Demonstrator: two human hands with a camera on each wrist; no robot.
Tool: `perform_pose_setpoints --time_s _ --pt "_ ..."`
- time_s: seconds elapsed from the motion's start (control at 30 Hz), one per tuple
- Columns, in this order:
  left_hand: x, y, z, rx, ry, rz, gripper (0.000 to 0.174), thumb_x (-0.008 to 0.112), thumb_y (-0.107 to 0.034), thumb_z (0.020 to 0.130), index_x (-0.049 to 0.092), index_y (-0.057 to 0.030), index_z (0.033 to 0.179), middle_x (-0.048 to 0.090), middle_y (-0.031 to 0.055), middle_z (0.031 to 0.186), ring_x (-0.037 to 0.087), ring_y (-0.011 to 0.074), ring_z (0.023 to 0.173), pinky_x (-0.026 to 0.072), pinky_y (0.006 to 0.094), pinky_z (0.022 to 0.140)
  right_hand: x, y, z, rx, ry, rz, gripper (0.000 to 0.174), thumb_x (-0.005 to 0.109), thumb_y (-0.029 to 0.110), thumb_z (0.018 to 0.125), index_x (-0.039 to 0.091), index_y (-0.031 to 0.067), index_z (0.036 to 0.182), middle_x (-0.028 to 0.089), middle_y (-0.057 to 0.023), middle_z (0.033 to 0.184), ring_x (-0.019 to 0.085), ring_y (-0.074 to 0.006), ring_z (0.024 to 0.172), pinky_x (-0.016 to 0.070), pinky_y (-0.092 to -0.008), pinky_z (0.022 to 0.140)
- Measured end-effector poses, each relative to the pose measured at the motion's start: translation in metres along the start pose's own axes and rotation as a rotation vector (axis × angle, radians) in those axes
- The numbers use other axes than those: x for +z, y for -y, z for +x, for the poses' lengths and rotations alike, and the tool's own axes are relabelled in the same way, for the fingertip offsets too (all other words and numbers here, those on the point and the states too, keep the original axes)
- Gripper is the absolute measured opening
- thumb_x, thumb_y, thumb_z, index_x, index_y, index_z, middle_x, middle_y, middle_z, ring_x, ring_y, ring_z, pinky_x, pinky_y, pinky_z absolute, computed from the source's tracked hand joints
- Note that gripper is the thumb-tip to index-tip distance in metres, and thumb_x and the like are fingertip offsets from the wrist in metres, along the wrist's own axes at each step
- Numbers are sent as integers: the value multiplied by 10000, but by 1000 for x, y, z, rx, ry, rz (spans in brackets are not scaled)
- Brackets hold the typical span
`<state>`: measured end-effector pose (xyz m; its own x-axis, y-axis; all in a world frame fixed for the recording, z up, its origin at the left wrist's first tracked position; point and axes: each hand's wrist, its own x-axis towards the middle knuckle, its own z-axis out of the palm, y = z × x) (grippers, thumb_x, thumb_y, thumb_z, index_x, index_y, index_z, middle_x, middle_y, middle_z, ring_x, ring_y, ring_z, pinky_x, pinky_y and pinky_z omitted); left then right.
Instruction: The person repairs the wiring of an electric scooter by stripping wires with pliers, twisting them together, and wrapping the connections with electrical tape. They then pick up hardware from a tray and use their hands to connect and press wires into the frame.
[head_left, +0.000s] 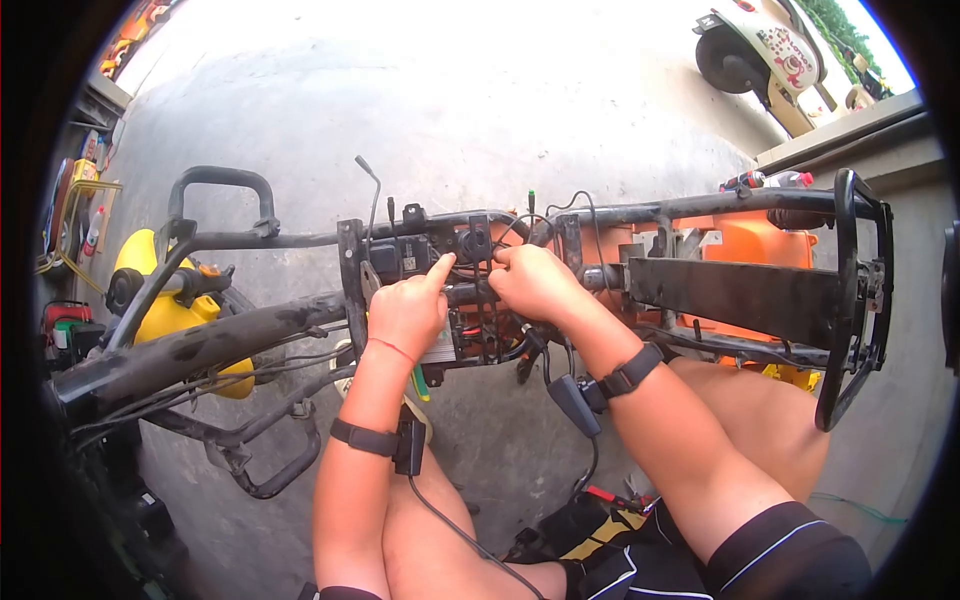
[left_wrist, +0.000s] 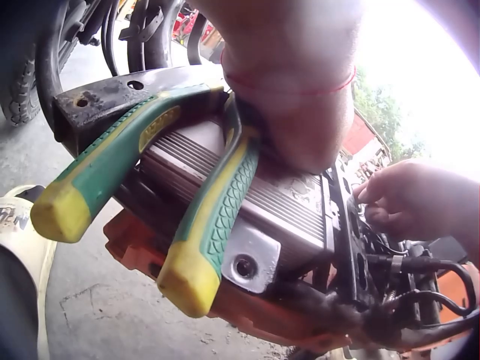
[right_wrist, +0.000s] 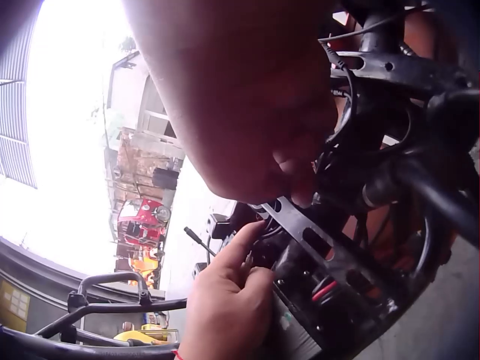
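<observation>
Across the black frame [head_left: 290,315] lies a slotted metal bracket [head_left: 480,325], also seen in the right wrist view [right_wrist: 330,259]. My left hand [head_left: 405,318] has its index finger straight, its tip by the bracket's left side near black parts and wires. On the bracket's other side my right hand [head_left: 535,283] has bent fingertips close against it; what they touch is hidden. A finned silver box [left_wrist: 277,217] sits below my left hand. Pliers with green and yellow handles [left_wrist: 217,217] rest over that box, jaws hidden behind the left wrist.
An orange plastic part [head_left: 755,250] shows under the frame at the right, below a long black plate [head_left: 730,298]. A yellow part [head_left: 165,315] is at the left. A scooter [head_left: 770,60] stands at the upper right. Loose cables [head_left: 590,215] rise around the bracket.
</observation>
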<state>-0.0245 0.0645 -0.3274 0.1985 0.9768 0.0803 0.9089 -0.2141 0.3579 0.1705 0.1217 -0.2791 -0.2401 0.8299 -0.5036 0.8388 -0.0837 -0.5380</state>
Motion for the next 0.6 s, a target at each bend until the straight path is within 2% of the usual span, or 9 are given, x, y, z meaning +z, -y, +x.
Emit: perform_pose_setpoints --time_s 0.27,0.4,0.6 --pt "-1 0 1 6 -4 14 507 588 -121 804 591 -213 1303 678 125 745 665 331 655 538 457 593 2 10 -2 29 -27 23 322 545 239 831 726 -6 936 712 -227 910 694 -373 909 537 -436 843" --pt "1 1 0 9 -19 16 503 588 -115 804 594 -210 1299 677 124 743 665 327 652 538 454 589 4 12 -4 52 -28 39 316 540 231 841 723 -8 934 713 -221 892 696 -368 901 538 -436 840" --pt "2 0 -1 7 -35 19 495 596 -104 801 606 -205 1285 674 120 737 666 319 649 539 449 587 12 3 -1 -18 -101 33 310 530 227 854 718 -7 926 702 -240 912 686 -386 907 533 -450 843"
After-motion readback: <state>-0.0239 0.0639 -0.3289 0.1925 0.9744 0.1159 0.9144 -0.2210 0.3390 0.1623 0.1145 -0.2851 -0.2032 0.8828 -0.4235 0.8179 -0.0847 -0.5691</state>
